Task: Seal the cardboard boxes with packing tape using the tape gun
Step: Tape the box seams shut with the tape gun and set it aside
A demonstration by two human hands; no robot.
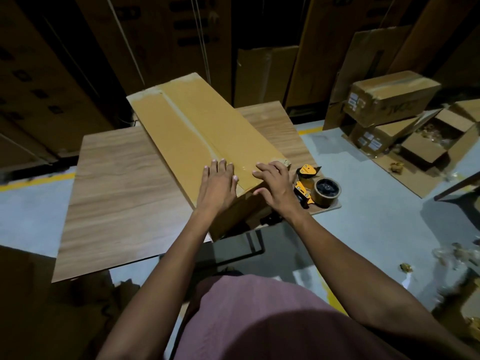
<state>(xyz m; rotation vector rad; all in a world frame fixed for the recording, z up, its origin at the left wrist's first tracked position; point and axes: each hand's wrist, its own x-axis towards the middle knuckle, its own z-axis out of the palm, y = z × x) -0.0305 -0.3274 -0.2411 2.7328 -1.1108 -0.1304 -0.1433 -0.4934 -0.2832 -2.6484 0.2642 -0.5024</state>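
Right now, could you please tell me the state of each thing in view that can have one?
cardboard box: closed, tape along the top seam, lying on the table.
tape gun: set down on the table, unheld.
left hand: flat on the box top.
right hand: fingers pressing the tape at the near end.
floor box: flaps open.

Left hand (217, 185): frame centre, palm down, fingers straight, spread. Right hand (275, 188): just right of it, fingers loosely bent. Both forearms bare, extended forward.
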